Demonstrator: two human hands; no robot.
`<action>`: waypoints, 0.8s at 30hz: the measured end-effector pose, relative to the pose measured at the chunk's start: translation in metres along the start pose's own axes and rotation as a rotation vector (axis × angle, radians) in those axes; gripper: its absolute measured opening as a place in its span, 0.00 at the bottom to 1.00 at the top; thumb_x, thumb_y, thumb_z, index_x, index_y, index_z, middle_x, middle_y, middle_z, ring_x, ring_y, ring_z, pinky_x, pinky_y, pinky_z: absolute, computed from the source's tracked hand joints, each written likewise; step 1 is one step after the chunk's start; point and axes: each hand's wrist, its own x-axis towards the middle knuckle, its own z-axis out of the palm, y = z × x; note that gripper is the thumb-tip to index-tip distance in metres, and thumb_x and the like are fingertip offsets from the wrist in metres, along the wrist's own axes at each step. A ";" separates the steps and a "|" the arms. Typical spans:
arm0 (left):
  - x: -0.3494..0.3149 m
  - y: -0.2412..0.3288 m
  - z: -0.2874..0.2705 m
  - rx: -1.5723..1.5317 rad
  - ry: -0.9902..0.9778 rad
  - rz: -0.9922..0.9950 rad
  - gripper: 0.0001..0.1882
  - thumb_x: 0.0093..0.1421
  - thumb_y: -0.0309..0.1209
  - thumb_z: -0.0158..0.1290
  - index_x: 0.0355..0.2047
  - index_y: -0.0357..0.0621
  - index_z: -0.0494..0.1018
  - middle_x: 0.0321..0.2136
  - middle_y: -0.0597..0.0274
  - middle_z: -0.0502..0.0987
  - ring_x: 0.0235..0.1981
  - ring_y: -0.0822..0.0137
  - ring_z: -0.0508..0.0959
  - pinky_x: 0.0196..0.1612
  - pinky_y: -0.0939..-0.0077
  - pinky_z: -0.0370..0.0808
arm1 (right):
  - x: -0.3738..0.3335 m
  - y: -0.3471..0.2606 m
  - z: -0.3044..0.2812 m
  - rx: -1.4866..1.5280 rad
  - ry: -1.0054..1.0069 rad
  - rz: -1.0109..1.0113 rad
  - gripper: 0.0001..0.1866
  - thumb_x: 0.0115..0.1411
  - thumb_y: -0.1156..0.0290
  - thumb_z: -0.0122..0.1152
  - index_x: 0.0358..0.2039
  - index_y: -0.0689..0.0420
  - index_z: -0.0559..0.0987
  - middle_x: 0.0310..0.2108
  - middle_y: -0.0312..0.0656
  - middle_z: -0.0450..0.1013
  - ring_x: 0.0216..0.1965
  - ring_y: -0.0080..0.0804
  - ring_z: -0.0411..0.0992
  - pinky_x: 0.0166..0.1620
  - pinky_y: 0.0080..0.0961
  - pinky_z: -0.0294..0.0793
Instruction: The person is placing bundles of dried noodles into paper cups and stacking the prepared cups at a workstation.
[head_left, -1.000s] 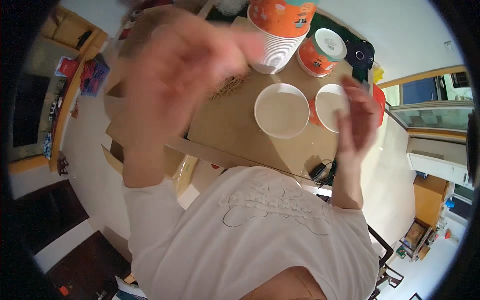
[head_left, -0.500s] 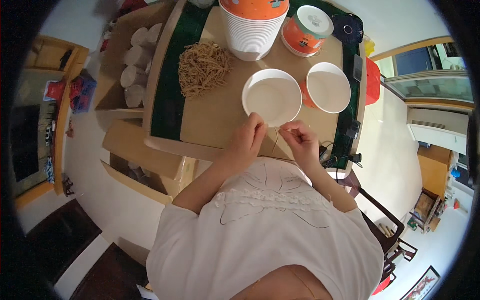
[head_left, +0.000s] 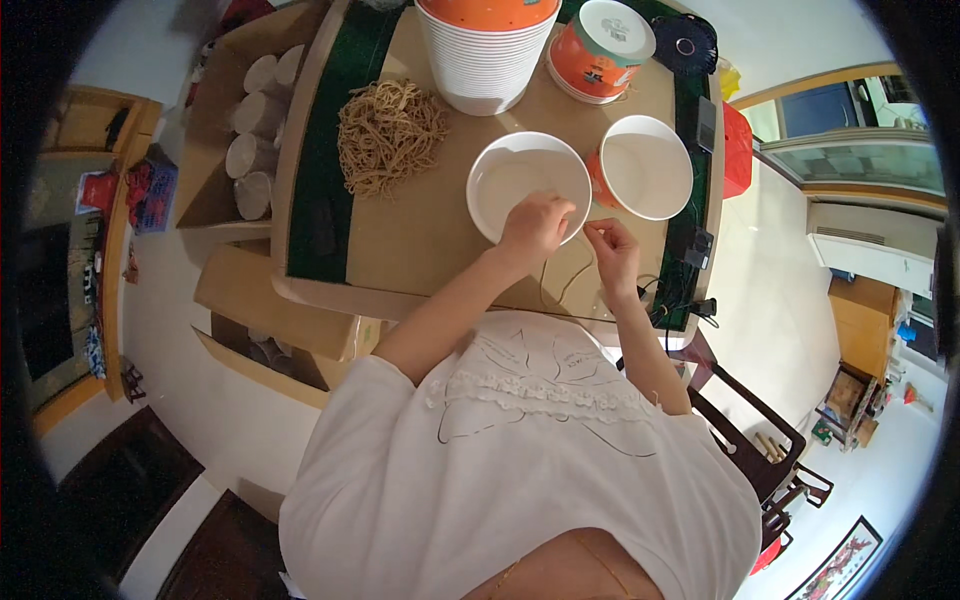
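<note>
A table [head_left: 330,297] bears brown board [head_left: 405,245], paper tubs [head_left: 648,170], tangled strands [head_left: 392,138].

We see a pale, glossy floor [head_left: 230,360], brightest on the right; a wood-framed glass panel [head_left: 850,165] stands beyond it; a brown cabinet [head_left: 865,318] sits farther along; a framed picture [head_left: 838,567] shows lower right, beyond a dark chair [head_left: 738,455]; white wall [head_left: 800,40] rises above.

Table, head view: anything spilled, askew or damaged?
No spill or damage visible. Mildly odd: brown strands lie in a loose tangle at left, and one orange tub stands base-up, while two open tubs stand mouth-up.
</note>
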 end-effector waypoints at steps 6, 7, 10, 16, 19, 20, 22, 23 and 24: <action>0.005 0.005 -0.001 0.097 0.007 0.010 0.04 0.48 0.27 0.51 0.25 0.43 0.73 0.27 0.57 0.73 0.33 0.54 0.73 0.35 0.61 0.71 | 0.007 -0.001 -0.001 -0.054 -0.059 -0.021 0.02 0.53 0.75 0.61 0.27 0.60 0.77 0.13 0.23 0.57 0.17 0.10 0.51 0.20 0.13 0.48; 0.005 0.005 0.000 0.118 0.011 0.051 0.03 0.48 0.28 0.51 0.23 0.43 0.72 0.26 0.57 0.72 0.32 0.55 0.73 0.34 0.62 0.71 | 0.007 -0.003 0.000 -0.068 -0.068 -0.039 0.02 0.53 0.75 0.61 0.27 0.60 0.77 0.13 0.23 0.56 0.17 0.10 0.51 0.20 0.13 0.49; 0.008 0.009 0.000 0.156 0.010 0.104 0.04 0.49 0.29 0.51 0.21 0.44 0.71 0.24 0.57 0.71 0.31 0.55 0.73 0.32 0.62 0.72 | 0.008 -0.005 0.001 -0.043 -0.077 -0.017 0.03 0.53 0.75 0.60 0.27 0.60 0.77 0.13 0.24 0.55 0.17 0.11 0.51 0.20 0.14 0.49; 0.004 0.008 0.004 0.110 0.021 0.068 0.06 0.51 0.31 0.50 0.22 0.44 0.71 0.23 0.56 0.71 0.30 0.55 0.73 0.32 0.63 0.71 | 0.008 -0.010 -0.002 -0.162 -0.102 -0.031 0.03 0.54 0.75 0.59 0.28 0.60 0.77 0.13 0.25 0.56 0.17 0.11 0.51 0.20 0.14 0.50; -0.006 0.012 -0.002 -0.050 0.112 0.031 0.07 0.53 0.32 0.50 0.24 0.43 0.72 0.24 0.54 0.72 0.28 0.54 0.73 0.31 0.63 0.70 | -0.003 -0.027 -0.007 -0.194 -0.062 -0.084 0.02 0.54 0.75 0.59 0.28 0.60 0.77 0.13 0.26 0.56 0.17 0.12 0.51 0.19 0.15 0.49; -0.009 0.016 -0.007 -0.152 0.210 0.060 0.07 0.55 0.32 0.50 0.26 0.43 0.73 0.23 0.53 0.72 0.26 0.55 0.74 0.31 0.64 0.70 | -0.009 -0.040 -0.010 -0.196 -0.059 -0.085 0.02 0.54 0.75 0.59 0.28 0.60 0.77 0.13 0.26 0.56 0.17 0.12 0.51 0.19 0.15 0.49; -0.014 0.034 -0.022 -0.260 0.089 -0.112 0.09 0.57 0.34 0.49 0.26 0.41 0.72 0.21 0.53 0.71 0.24 0.57 0.73 0.29 0.66 0.69 | -0.024 -0.065 -0.013 -0.208 -0.037 -0.095 0.02 0.54 0.77 0.59 0.29 0.60 0.77 0.14 0.29 0.61 0.17 0.13 0.55 0.19 0.15 0.54; -0.016 0.039 -0.027 -0.362 -0.031 -0.282 0.12 0.59 0.36 0.47 0.26 0.40 0.71 0.18 0.54 0.70 0.22 0.60 0.72 0.27 0.68 0.69 | -0.029 -0.069 -0.011 -0.208 -0.037 -0.095 0.02 0.54 0.77 0.59 0.29 0.60 0.77 0.14 0.29 0.61 0.17 0.13 0.55 0.19 0.15 0.54; -0.018 0.040 -0.027 -0.362 -0.031 -0.282 0.12 0.59 0.36 0.47 0.26 0.40 0.71 0.18 0.54 0.70 0.22 0.60 0.72 0.27 0.68 0.69 | -0.033 -0.073 -0.009 -0.183 -0.048 -0.174 0.02 0.54 0.78 0.59 0.29 0.60 0.77 0.16 0.30 0.64 0.18 0.13 0.57 0.20 0.14 0.56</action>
